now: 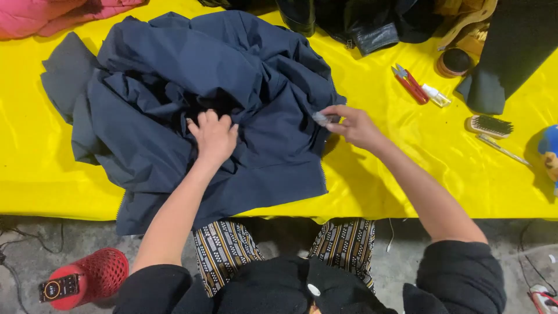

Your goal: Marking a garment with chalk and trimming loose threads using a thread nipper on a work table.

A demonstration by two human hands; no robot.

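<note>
Head view, looking down on a yellow table (pixel 407 168).

Jacket (pixel 192 110): navy, crumpled in a heap, filling the table from centre toward 9 and 11 o'clock. Lower hem hangs over the near table edge at 6–7 o'clock. Zip edge runs down its right border.

Left hand (pixel 213 135): palm down on the jacket at its middle, fingers curled into a dark fold, bunching cloth. Grip narrow; holds jacket fabric only.

Right hand (pixel 354 125): at 3 o'clock of the jacket, at the zip edge. Thumb and forefinger pinched narrow on a small pale grey object (pixel 320 118); what that object is cannot be told. It touches the jacket's edge.

Other items on the table:
- Snips (pixel 410 83), red handles, at 1–2 o'clock of the right hand, well apart.
- Small white bottle (pixel 436 96), just beside the snips at their 3 o'clock.
- Brush (pixel 489 125), wooden, dark bristles, at 3 o'clock of the right hand.
- Thin stick (pixel 503 150), just below the brush.
- Round tin (pixel 453 61), dark top, at 12 o'clock of the bottle.
- Black garments (pixel 372 23) along the far edge at 12–1 o'clock.
- Pink garment (pixel 46 14) at the far corner, 11 o'clock.

Floor, 7 o'clock: red perforated clog (pixel 93 276), with a phone (pixel 58 287) lying on it.
</note>
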